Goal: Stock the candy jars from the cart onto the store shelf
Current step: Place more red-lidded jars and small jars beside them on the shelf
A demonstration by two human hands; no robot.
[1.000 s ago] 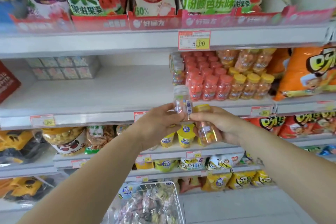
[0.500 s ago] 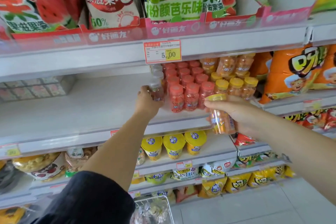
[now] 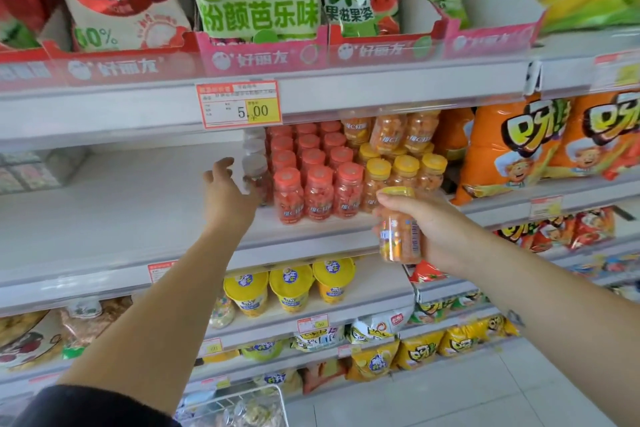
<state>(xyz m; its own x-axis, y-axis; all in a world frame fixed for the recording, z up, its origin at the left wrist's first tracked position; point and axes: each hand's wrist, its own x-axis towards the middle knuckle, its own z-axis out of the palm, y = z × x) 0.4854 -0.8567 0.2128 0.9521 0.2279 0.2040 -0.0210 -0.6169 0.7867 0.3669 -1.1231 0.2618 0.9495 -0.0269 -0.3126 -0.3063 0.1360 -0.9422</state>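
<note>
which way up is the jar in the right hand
Roughly upright, slightly tilted: the jar has its yellow lid above the right hand and its base below.

The jar (image 3: 398, 236) in the right hand (image 3: 443, 232) was clear glossy plastic with a smooth yellow plastic lid (image 3: 398, 191). The shelf (image 3: 121, 211) looked like smooth, matt white painted metal. The snack bags (image 3: 509, 146) were shiny plastic film, the price tag (image 3: 239, 104) paper, the cart (image 3: 249, 393) bare wire, the sleeve (image 3: 97, 406) dark matt cloth

The right hand (image 3: 440, 229) grips a yellow-capped clear plastic jar (image 3: 398, 239). Left of that grip, the left hand (image 3: 227, 199) spreads beside a white-capped jar (image 3: 255, 166).
</note>
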